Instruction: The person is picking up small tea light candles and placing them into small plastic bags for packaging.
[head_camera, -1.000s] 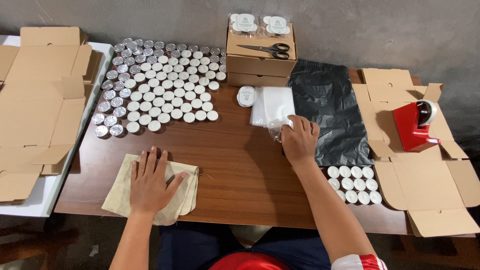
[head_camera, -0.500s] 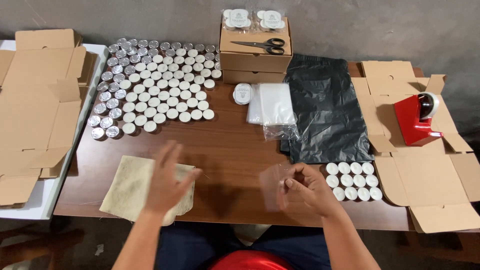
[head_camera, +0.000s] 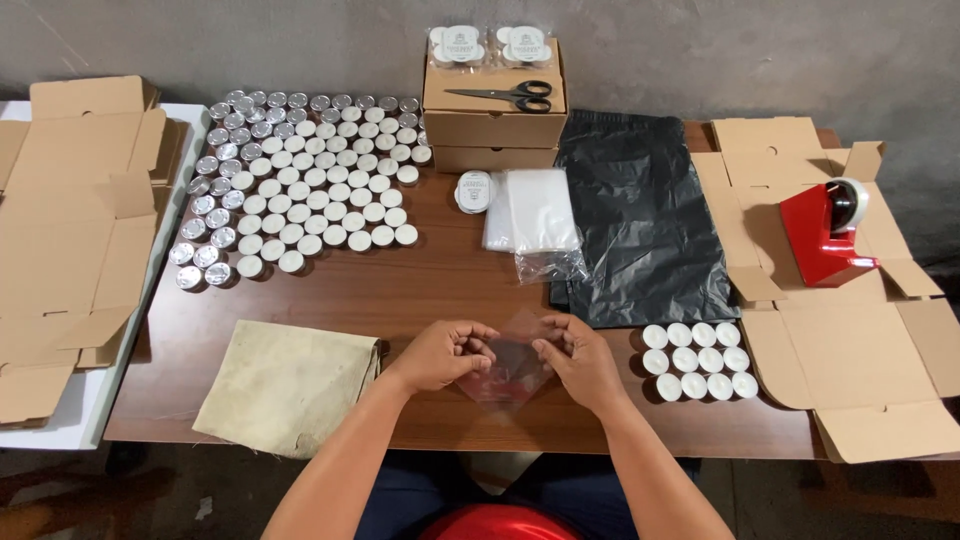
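A small clear plastic bag (head_camera: 512, 368) is held low over the front of the brown table (head_camera: 440, 285). My left hand (head_camera: 443, 353) pinches its left edge and my right hand (head_camera: 577, 360) pinches its right edge. A stack of the same clear bags (head_camera: 530, 210) lies further back at the table's middle. A block of white tealight candles (head_camera: 698, 361) stands just right of my right hand. A beige cloth (head_camera: 285, 384) lies left of my left hand.
Many tealights in metal cups (head_camera: 300, 180) cover the back left. Stacked cardboard boxes (head_camera: 492, 125) carry scissors (head_camera: 505, 96) and packed candles. A black bag (head_camera: 640, 215) lies right of centre. Flat box blanks (head_camera: 850, 330) and a red tape dispenser (head_camera: 828, 232) are at right; more blanks (head_camera: 70, 230) at left.
My right hand took one clear bag from the stack and drew it toward me. My left hand left the cloth and came over to grip the bag's other edge.
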